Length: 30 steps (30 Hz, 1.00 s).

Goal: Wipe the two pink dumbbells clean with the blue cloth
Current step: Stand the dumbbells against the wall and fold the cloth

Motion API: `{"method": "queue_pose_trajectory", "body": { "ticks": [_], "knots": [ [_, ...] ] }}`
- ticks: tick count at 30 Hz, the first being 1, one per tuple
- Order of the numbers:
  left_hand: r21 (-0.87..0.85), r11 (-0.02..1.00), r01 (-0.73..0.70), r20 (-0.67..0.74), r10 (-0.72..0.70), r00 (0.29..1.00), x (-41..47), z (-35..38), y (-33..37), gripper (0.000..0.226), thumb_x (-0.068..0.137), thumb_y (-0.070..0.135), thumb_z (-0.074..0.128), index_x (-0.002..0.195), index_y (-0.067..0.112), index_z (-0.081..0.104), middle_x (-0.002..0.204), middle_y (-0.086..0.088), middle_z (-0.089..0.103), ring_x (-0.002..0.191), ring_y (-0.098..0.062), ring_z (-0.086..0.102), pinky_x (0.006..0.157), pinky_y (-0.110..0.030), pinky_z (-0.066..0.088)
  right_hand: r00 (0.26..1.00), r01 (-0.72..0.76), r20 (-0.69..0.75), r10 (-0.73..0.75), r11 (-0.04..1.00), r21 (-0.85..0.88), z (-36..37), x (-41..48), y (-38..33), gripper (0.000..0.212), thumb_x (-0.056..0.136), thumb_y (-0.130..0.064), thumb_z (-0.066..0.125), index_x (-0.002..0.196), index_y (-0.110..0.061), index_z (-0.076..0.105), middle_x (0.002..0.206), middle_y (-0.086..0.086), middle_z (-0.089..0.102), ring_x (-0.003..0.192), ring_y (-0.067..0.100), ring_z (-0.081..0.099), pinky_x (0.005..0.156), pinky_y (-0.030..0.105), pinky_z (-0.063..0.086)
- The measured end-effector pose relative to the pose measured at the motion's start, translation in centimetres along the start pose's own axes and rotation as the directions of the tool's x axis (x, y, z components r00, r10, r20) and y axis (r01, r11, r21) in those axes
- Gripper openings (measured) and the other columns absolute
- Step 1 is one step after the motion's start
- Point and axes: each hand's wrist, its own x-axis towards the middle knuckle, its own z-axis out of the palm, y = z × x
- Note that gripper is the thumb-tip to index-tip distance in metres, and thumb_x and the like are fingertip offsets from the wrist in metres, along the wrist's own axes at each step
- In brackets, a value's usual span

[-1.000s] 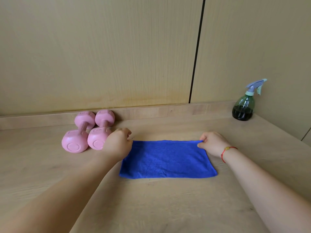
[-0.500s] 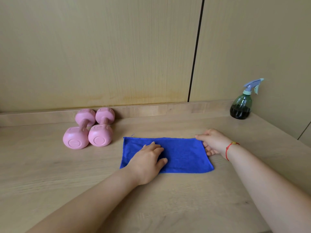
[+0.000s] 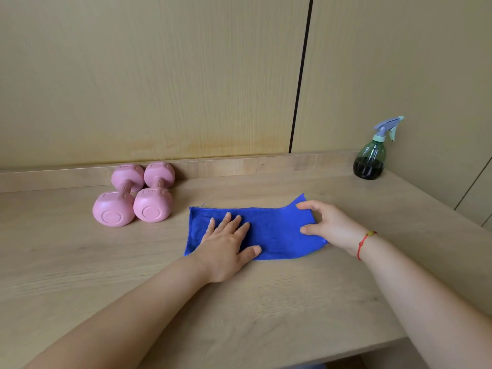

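Pressing blue cloth (image 3: 277,233), L hand (image 3: 226,246) fingers (image 3: 234,222) flat; R hand (image 3: 332,227) pinches lifted end; long axis L-R.

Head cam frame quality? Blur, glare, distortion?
Head view: sharp, no motion blur on left hand or right hand on the blue cloth; soft even light, only faint shadows beside the pink dumbbells; no glare; wide-angle bend shows in the leaning wall seam.

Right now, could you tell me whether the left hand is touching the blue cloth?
Touching. The head view shows the left hand lying flat, fingers straight, on the blue cloth.
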Motion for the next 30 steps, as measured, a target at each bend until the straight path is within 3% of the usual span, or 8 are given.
{"method": "queue_pose_trajectory", "body": {
  "ticks": [5,8,12,17,20,23,27,30],
  "knots": [
    [-0.011,1.0,-0.006,-0.115,0.004,0.993,-1.7,-0.5,-3.5,0.08,0.092,0.069,0.024,0.154,0.019,0.025,0.164,0.002,0.015,0.152,-0.015,-0.004,0.122,-0.043,-0.008,0.992,-0.125,-0.022,0.124,0.991,-0.037,-2.4,0.2,-0.8,0.054,0.086,-0.003,0.067,0.136,-0.017,0.051,0.131,0.002,0.053,0.076,0.023,0.052,0.053,0.026,0.042],
    [-0.09,0.996,0.003,-0.188,-0.02,0.982,-2.8,-0.7,-5.7,0.102,0.071,0.077,0.008,0.153,0.019,0.031,0.162,0.002,0.021,0.151,-0.013,0.002,0.121,-0.04,-0.007,0.994,-0.086,-0.066,0.085,0.996,-0.016,-2.2,0.4,-2.9,0.058,0.085,-0.002,0.069,0.138,-0.014,0.05,0.128,0.01,0.057,0.068,0.021,0.05,0.047,0.025,0.039],
    [-0.233,0.972,0.026,-0.189,-0.072,0.979,-3.7,-0.7,-7.2,0.098,0.075,0.077,0.022,0.152,0.017,0.031,0.161,0.001,0.024,0.151,-0.015,0.006,0.122,-0.037,-0.004,1.0,0.002,-0.029,-0.002,1.0,-0.014,0.8,0.3,-6.6,0.066,0.082,-0.003,0.072,0.142,-0.013,0.045,0.119,0.018,0.061,0.057,0.016,0.048,0.041,0.023,0.037],
    [-0.402,0.915,0.046,-0.258,-0.161,0.953,-5.0,-0.4,-7.6,0.066,0.097,0.042,0.052,0.152,0.015,0.029,0.157,-0.002,0.033,0.147,-0.015,0.023,0.122,-0.031,0.012,0.997,0.065,0.044,-0.063,0.997,-0.037,5.3,0.5,-10.6,0.073,0.081,-0.01,0.075,0.146,-0.018,0.041,0.118,0.009,0.055,0.062,0.02,0.052,0.045,0.023,0.042],
    [-0.516,0.854,0.064,-0.246,-0.219,0.944,-5.3,-0.4,-7.6,0.07,0.097,0.028,0.056,0.155,0.018,0.019,0.152,0.002,0.041,0.142,-0.013,0.034,0.117,-0.036,0.027,0.993,0.073,0.098,-0.061,0.989,-0.126,8.0,0.7,-12.2,0.076,0.082,-0.01,0.073,0.148,-0.018,0.036,0.107,0.006,0.054,0.056,0.021,0.051,0.05,0.026,0.047],
    [-0.583,0.809,0.076,-0.212,-0.242,0.947,-5.5,-0.5,-7.7,0.076,0.093,0.023,0.056,0.156,0.022,0.014,0.151,0.006,0.042,0.139,-0.01,0.037,0.113,-0.029,0.03,0.986,0.062,0.167,-0.026,0.974,-0.217,10.5,0.9,-13.1,0.069,0.083,-0.006,0.067,0.145,-0.013,0.038,0.097,0.013,0.063,0.049,0.019,0.049,0.055,0.029,0.048],
    [-0.653,0.754,0.075,-0.196,-0.263,0.945,-5.6,-0.6,-7.9,0.084,0.082,0.022,0.05,0.156,0.024,0.012,0.151,0.007,0.043,0.136,-0.007,0.039,0.105,-0.021,0.028,0.974,0.063,0.225,0.01,0.948,-0.313,12.8,1.2,-13.6,0.05,0.082,0.0,0.06,0.13,-0.004,0.048,0.069,0.007,0.058,0.049,0.02,0.051,0.055,0.029,0.046],
    [-0.653,0.755,0.058,-0.206,-0.251,0.946,-5.5,-0.3,-8.0,0.08,0.088,0.007,0.05,0.156,0.023,0.011,0.151,0.006,0.042,0.134,-0.003,0.038,0.104,-0.019,0.028,0.983,0.082,0.184,-0.011,0.922,-0.378,13.7,1.6,-13.8,0.042,0.08,0.003,0.052,0.122,-0.001,0.052,0.085,0.013,0.064,0.063,0.025,0.056,0.059,0.032,0.047]
  ]
}}
